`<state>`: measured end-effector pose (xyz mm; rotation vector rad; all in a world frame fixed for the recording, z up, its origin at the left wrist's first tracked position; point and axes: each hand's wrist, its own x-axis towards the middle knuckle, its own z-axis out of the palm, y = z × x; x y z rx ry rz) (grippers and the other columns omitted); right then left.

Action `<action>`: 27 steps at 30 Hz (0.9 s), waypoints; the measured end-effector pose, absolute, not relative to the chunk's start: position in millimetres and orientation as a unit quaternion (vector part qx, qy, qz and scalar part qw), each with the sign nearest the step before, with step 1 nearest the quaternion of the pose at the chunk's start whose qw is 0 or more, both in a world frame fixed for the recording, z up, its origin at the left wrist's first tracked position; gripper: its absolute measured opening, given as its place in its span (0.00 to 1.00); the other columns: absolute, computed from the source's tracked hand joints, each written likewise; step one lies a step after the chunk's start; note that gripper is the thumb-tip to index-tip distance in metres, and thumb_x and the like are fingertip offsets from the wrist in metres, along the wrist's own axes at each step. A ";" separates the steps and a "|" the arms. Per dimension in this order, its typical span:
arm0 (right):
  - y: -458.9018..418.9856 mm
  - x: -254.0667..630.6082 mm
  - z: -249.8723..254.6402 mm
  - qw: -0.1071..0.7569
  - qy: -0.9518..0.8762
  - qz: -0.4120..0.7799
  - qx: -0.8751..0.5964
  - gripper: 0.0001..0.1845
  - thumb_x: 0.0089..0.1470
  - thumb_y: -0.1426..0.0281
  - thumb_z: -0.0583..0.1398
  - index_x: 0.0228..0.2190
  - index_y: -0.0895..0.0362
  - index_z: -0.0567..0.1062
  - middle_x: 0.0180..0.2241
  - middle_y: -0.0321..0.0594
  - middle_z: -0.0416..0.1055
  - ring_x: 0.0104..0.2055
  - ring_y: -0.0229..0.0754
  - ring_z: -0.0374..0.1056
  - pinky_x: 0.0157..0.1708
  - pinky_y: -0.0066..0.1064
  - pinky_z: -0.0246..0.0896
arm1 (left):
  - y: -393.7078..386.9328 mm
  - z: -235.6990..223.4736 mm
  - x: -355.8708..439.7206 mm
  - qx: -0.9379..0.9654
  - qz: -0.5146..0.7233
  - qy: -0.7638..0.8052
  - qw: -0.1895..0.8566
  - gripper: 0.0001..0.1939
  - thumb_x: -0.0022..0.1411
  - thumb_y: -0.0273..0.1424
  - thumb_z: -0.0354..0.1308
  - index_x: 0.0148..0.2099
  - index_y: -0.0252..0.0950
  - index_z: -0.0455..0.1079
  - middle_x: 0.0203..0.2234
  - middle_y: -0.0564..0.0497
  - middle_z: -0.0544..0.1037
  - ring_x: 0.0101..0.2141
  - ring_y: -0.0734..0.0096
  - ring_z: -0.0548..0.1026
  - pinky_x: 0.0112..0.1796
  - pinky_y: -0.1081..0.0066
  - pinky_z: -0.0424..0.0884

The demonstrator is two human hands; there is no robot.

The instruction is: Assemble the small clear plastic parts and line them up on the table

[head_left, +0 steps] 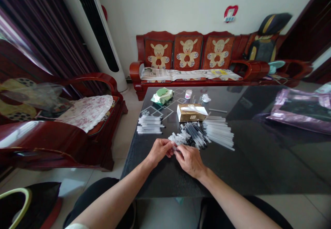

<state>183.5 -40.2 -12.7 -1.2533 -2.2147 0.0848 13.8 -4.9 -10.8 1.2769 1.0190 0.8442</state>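
My left hand and my right hand meet over the near part of the dark table, fingertips pinched together. A small whitish piece shows between them, mostly hidden by the fingers, so its kind is unclear. Just beyond my fingers lies a heap of small white caps. Beside it is a pile of thin clear sticks with black ends, looking like pen refills. Farther right, long white translucent tubes lie side by side. At the left, white pen-like sticks with dark tips are stacked in a row.
A tissue box stands behind the piles. Behind it are a green wipes pack, a paper cup and crumpled tissue. A purple plastic package lies at the right. The table's left edge is near my left arm.
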 end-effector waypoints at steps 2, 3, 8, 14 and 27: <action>-38.6 185.3 -11.2 0.292 -0.827 0.018 -0.479 0.09 0.59 0.72 0.54 0.27 0.56 0.69 0.24 0.38 0.73 0.27 0.39 0.69 0.29 0.29 0.54 | 2.5 -10.3 6.6 0.588 0.370 0.457 0.556 0.24 0.58 0.48 0.56 0.34 0.29 0.75 0.18 0.50 0.74 0.19 0.74 0.71 0.22 0.75 0.68; -37.5 186.7 -10.4 0.292 -0.824 0.013 -0.485 0.10 0.59 0.72 0.53 0.26 0.56 0.70 0.24 0.38 0.73 0.26 0.39 0.69 0.29 0.29 0.53 | 7.3 -9.2 0.9 0.604 0.377 0.469 0.523 0.23 0.58 0.48 0.56 0.35 0.29 0.76 0.19 0.49 0.75 0.20 0.73 0.72 0.23 0.75 0.69; -26.4 202.2 -11.3 0.289 -0.777 -0.012 -0.559 0.14 0.60 0.70 0.52 0.25 0.55 0.72 0.22 0.38 0.74 0.24 0.39 0.68 0.26 0.30 0.48 | 31.8 5.7 -40.6 0.639 0.405 0.553 0.349 0.15 0.59 0.38 0.56 0.41 0.34 0.76 0.25 0.48 0.78 0.27 0.67 0.76 0.31 0.71 0.71; -7.9 217.6 -19.6 0.235 -0.735 -0.055 -0.633 0.16 0.61 0.65 0.52 0.26 0.54 0.74 0.21 0.40 0.74 0.22 0.40 0.68 0.24 0.31 0.45 | 40.5 4.9 -60.9 0.741 0.261 0.608 0.111 0.12 0.60 0.27 0.53 0.44 0.36 0.75 0.41 0.44 0.78 0.42 0.60 0.75 0.46 0.65 0.68; -11.1 215.8 -13.9 0.248 -0.739 -0.042 -0.625 0.15 0.61 0.63 0.53 0.28 0.54 0.75 0.22 0.39 0.75 0.23 0.40 0.69 0.25 0.30 0.45 | 45.7 -17.2 -52.4 0.798 0.126 0.587 0.055 0.18 0.61 0.24 0.53 0.53 0.35 0.68 0.52 0.41 0.71 0.53 0.58 0.68 0.53 0.62 0.61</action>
